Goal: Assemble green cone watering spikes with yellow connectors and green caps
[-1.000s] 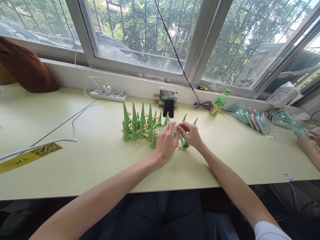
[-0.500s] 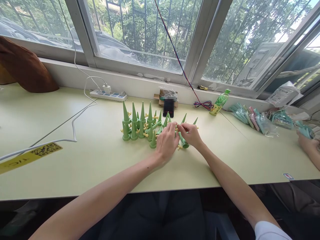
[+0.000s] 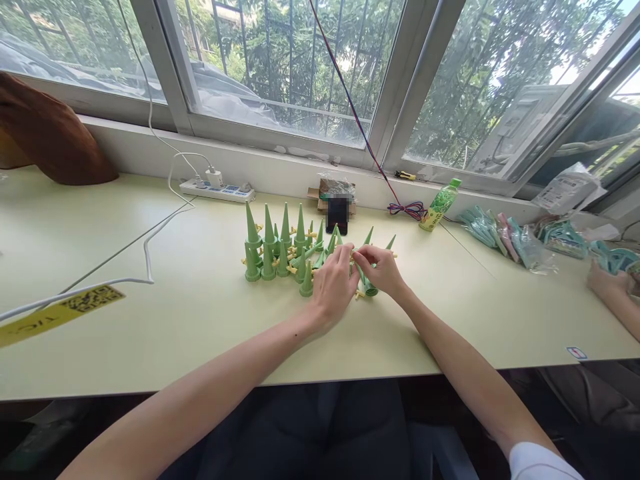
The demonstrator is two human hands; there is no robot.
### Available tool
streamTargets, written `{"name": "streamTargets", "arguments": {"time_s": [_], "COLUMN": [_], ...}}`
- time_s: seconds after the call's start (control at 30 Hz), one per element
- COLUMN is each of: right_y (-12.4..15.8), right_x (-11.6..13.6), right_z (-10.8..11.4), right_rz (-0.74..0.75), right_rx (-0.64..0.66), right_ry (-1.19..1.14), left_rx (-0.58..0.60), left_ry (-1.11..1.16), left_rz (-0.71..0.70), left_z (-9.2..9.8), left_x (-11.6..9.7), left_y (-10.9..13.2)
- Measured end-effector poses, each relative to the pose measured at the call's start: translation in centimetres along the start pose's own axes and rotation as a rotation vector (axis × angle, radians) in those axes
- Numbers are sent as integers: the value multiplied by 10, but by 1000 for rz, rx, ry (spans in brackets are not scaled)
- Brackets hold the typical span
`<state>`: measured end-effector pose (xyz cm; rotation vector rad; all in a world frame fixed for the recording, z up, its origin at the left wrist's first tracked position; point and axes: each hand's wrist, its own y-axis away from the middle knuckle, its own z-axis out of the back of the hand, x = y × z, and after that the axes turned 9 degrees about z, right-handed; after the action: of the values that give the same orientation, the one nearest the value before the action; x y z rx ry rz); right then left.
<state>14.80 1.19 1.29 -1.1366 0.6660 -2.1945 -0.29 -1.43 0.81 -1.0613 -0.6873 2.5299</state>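
Green pointed plastic spikes (image 3: pixel 267 260) with small yellow valve-like pieces (image 3: pixel 293 252) stand clustered on the table. My left hand (image 3: pixel 334 283) is closed at the right part of this cluster, its back towards me. Beside it, my right hand (image 3: pixel 383 268) pinches with thumb and forefinger against the left fingertips. Whatever lies between the fingers is too small and covered to make out. Just below the right hand a green spike lies tilted, its round open end (image 3: pixel 370 291) facing me, with a yellow piece (image 3: pixel 359 294) next to it. My left hand hides some spikes.
Behind the spikes a phone (image 3: pixel 337 217) leans on a small box. A power strip (image 3: pixel 217 191) is at the back left, with a white cable and yellow tag (image 3: pixel 60 315). Right are a bottle (image 3: pixel 440 205), bagged items (image 3: pixel 505 237) and another person's hand (image 3: pixel 607 283).
My right fingertips have shifted slightly left, closer against my left hand. The other person's hand at the far right has moved a little left. The spikes stay put.
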Motion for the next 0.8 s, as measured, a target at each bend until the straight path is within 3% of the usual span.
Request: {"name": "streamTargets", "arguments": {"time_s": [0.8], "right_y": [0], "right_x": [-4], "right_z": [-1], "right_rz": [4], "right_rx": [-13], "right_ry": [115], "left_rx": [16], "left_ry": [9], "left_rz": [-10], "left_z": [2], "left_x": [-2], "left_y": [0]}}
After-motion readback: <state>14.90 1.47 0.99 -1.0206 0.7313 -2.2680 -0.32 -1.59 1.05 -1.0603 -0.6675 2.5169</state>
